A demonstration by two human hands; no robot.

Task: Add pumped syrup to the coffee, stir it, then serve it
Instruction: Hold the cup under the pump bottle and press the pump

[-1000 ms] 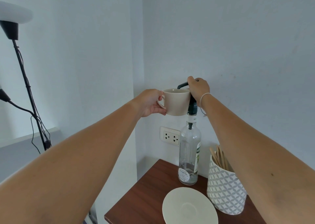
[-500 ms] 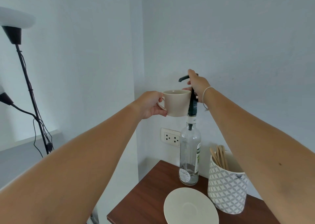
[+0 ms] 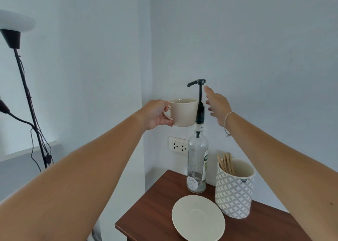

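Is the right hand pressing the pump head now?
No. The right hand is open beside the raised pump head, with its fingers off it.

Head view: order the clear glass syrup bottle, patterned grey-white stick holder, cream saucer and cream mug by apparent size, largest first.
1. clear glass syrup bottle, tallest with its pump
2-3. cream saucer and patterned grey-white stick holder: similar, unranked
4. cream mug, though farther away

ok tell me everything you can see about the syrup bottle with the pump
The syrup bottle is tall clear glass, standing upright at the back of the dark wooden table near the wall. It looks almost empty. It has a green and white label and a round sticker low down. A black pump tops its neck, stem extended, spout over the cup. Neither hand touches it.
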